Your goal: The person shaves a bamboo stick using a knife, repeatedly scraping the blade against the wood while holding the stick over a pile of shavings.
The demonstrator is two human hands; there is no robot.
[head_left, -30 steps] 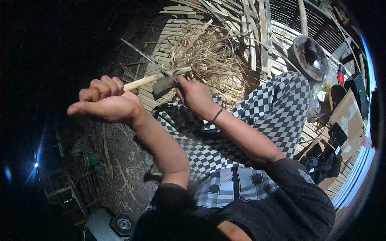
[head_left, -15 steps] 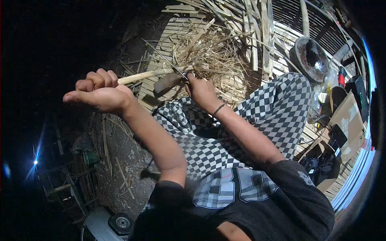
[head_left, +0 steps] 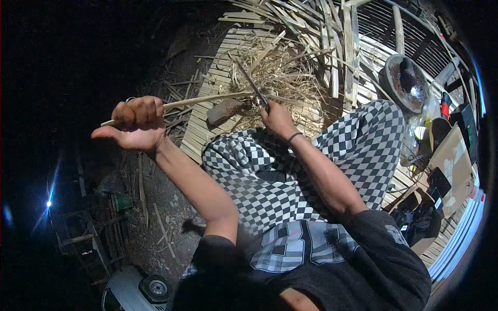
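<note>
My left hand (head_left: 137,124) is closed around a long pale bamboo strip (head_left: 202,99), its thumb pointing outward. The strip runs rightward from the fist, nearly level, with a short end poking out beside the thumb. My right hand (head_left: 278,120) grips the handle of a knife (head_left: 248,78), whose slim dark blade points up and to the left. Blade and strip cross near the strip's right end; whether they touch I cannot tell. Just below the strip lies a brown, rough block-like piece (head_left: 226,112). A heap of thin bamboo shavings (head_left: 282,70) spreads beyond my right hand.
I sit cross-legged in checkered trousers on a slatted bamboo platform (head_left: 193,144). More split bamboo strips (head_left: 332,46) are piled at the far side. To the right are a round stone basin (head_left: 405,83) and a cardboard box (head_left: 450,160) with dark items. Darkness covers the left.
My left hand has turned and the strip with it, now showing a narrower side. The knife blade stands steeper. The whole view has shifted slightly.
</note>
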